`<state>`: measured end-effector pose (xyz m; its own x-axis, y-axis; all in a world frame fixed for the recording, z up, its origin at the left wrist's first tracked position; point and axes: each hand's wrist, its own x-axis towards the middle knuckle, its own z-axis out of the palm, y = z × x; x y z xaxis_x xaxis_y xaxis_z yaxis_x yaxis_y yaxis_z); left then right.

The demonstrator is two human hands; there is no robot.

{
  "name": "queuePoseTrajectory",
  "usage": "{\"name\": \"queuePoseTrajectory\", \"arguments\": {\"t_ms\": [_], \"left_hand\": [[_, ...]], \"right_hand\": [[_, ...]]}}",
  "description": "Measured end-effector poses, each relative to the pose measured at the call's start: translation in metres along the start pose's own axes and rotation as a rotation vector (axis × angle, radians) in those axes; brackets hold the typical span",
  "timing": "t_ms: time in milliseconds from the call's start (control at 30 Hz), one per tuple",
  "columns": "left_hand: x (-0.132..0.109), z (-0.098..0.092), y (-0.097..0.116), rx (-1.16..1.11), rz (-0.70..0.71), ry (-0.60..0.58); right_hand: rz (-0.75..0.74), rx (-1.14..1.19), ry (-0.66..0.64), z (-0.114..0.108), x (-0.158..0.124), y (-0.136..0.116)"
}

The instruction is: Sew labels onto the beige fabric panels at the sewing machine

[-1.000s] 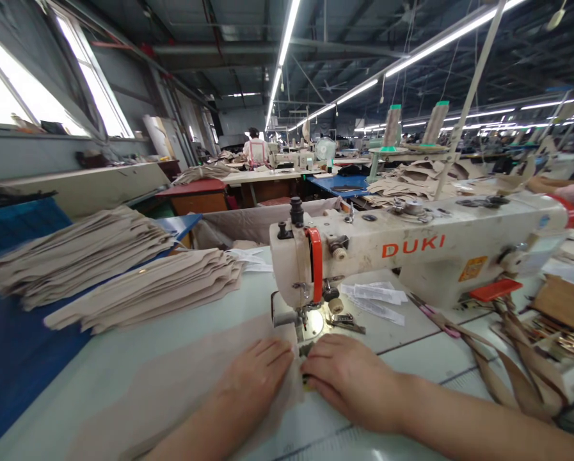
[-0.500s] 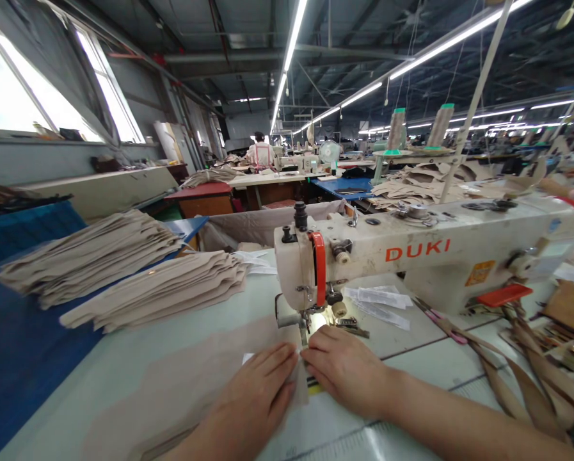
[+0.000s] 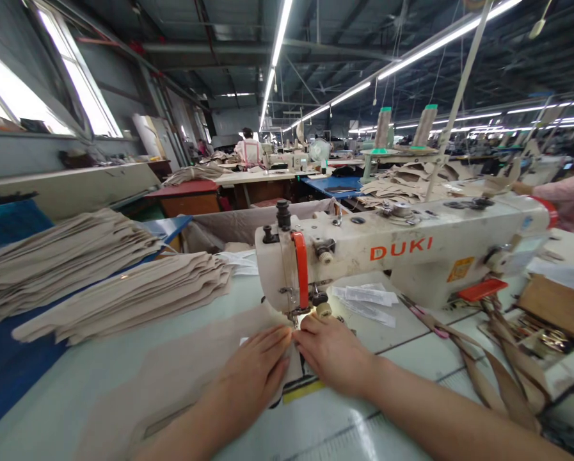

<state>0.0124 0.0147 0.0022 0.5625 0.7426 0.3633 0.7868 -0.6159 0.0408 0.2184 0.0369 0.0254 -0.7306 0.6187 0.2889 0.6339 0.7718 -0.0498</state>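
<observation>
A beige fabric piece [image 3: 181, 365] lies on the pale sewing table, its right edge under the head of a white DUKI sewing machine [image 3: 349, 250]. My left hand [image 3: 253, 365] rests over that edge, fingers held together and pressing the cloth. Close in front of the needle, my right hand [image 3: 332, 349] is closed with its fingertips at the fabric edge, meeting those of my left hand. A small white label [image 3: 244, 341] peeks out beside my left fingers. The needle tip and the exact pinch are hidden by my fingers.
Stacks of beige cut pieces [image 3: 137, 291] lie to the left. White label strips [image 3: 366, 298] sit behind my right hand. Pink-handled scissors [image 3: 430, 320] and beige straps [image 3: 488, 371] lie at the right. A person's pink sleeve [image 3: 567, 189] shows at the far right.
The fabric has moved away from me, deeper under the machine head, with both hands following. More of the dark slot and yellow strip now shows. The whole view has shifted slightly.
</observation>
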Motion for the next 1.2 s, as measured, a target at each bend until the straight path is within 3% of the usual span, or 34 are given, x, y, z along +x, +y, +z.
{"name": "queuePoseTrajectory", "arguments": {"t_ms": [233,500,800,1200], "left_hand": [[-0.007,0.001,0.006,0.058,0.113,0.072],[0.001,0.004,0.003,0.039,0.066,0.074],[-0.034,0.003,0.011,0.104,0.064,0.14],[-0.01,0.008,0.009,0.039,0.099,0.111]], "right_hand": [[-0.007,0.0,0.021,0.001,-0.007,-0.002],[0.043,-0.016,0.012,0.003,-0.003,0.0],[-0.053,0.046,-0.003,0.006,-0.004,-0.008],[0.042,0.005,0.016,0.003,-0.004,-0.001]]}}
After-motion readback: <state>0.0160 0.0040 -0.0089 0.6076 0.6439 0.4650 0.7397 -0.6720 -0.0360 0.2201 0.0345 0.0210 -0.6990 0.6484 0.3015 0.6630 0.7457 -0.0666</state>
